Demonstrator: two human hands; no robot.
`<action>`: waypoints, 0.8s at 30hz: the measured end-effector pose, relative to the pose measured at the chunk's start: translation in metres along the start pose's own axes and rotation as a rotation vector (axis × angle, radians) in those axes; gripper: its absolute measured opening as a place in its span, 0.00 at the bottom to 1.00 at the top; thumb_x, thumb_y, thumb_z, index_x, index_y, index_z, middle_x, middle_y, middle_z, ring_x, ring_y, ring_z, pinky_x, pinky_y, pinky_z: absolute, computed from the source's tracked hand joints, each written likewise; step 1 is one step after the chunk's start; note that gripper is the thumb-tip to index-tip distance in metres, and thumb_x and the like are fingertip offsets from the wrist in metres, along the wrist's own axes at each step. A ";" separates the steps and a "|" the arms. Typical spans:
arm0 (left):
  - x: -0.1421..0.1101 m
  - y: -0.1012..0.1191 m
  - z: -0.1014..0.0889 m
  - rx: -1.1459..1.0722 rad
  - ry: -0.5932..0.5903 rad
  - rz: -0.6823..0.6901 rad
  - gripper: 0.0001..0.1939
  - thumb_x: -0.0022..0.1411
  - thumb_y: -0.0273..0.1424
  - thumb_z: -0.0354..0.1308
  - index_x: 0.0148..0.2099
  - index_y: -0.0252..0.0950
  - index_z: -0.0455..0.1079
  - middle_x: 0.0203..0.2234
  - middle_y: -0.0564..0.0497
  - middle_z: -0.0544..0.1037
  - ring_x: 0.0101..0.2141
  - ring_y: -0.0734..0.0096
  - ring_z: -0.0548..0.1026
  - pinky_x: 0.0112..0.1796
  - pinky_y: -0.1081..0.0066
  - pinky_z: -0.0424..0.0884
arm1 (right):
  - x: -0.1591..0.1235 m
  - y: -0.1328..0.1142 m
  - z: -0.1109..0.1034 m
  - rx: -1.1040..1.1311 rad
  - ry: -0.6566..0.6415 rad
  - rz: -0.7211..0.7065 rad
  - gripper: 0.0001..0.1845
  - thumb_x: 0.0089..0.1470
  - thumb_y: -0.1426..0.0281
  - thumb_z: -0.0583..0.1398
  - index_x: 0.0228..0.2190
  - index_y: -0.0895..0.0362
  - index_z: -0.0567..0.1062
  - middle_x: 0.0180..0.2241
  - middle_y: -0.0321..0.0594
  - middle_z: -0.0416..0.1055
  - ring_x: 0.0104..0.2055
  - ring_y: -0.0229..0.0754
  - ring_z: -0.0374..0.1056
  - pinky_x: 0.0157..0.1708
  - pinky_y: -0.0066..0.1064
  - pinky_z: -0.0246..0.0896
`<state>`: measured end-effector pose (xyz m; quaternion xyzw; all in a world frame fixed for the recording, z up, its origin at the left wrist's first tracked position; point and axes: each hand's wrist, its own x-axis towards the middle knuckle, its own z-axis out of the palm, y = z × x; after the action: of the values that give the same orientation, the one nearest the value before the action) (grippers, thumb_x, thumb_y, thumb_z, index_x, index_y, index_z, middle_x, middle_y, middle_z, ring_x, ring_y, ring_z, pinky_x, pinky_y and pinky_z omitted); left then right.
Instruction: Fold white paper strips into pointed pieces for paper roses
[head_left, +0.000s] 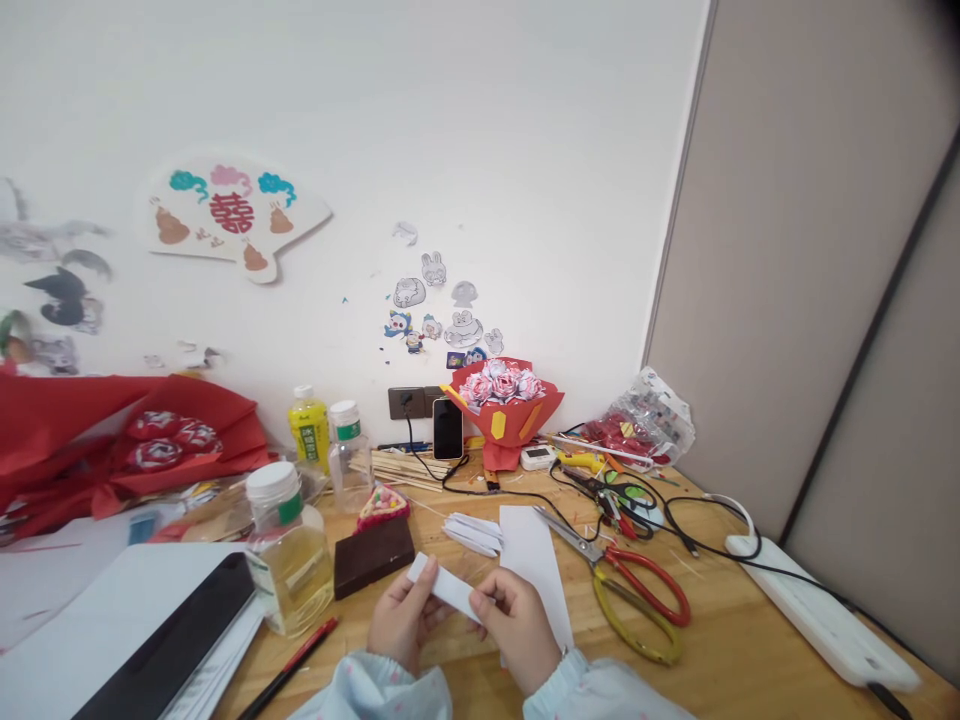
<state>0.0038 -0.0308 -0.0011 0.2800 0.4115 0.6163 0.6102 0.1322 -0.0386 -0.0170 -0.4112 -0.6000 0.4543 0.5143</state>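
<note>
My left hand (401,622) and my right hand (517,625) both pinch a small folded strip of white paper (442,583), held just above the wooden table (735,650) at its near edge. The strip runs from upper left to lower right between the two hands. A white paper sheet (534,555) lies flat under my right hand. A small pile of folded white paper pieces (472,532) rests just beyond the hands.
Red-and-yellow scissors (626,590) lie right of the sheet. A clear bottle of yellow liquid (289,560), a dark brown block (373,555) and a red pencil (289,668) sit left. A white power strip (821,620), tangled cables, a phone (448,428) and a red paper bouquet (504,400) stand further back.
</note>
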 end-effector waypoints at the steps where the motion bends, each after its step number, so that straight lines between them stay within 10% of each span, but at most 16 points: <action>1: 0.001 -0.001 -0.001 0.012 0.011 0.002 0.15 0.33 0.36 0.66 0.21 0.34 0.65 0.13 0.55 0.74 0.20 0.66 0.75 0.23 0.72 0.71 | 0.000 0.000 0.000 0.006 -0.009 0.004 0.17 0.44 0.57 0.55 0.20 0.59 0.65 0.17 0.34 0.65 0.19 0.34 0.60 0.20 0.25 0.55; 24: -0.003 -0.010 0.005 0.161 -0.279 -0.106 0.12 0.34 0.35 0.66 0.22 0.33 0.70 0.15 0.50 0.76 0.19 0.67 0.73 0.26 0.72 0.68 | 0.001 -0.001 0.000 0.012 0.040 0.014 0.20 0.42 0.53 0.54 0.19 0.58 0.63 0.14 0.31 0.61 0.16 0.32 0.56 0.17 0.23 0.51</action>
<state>0.0129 -0.0340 -0.0064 0.3889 0.3850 0.5035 0.6686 0.1319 -0.0377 -0.0162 -0.4213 -0.5840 0.4531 0.5255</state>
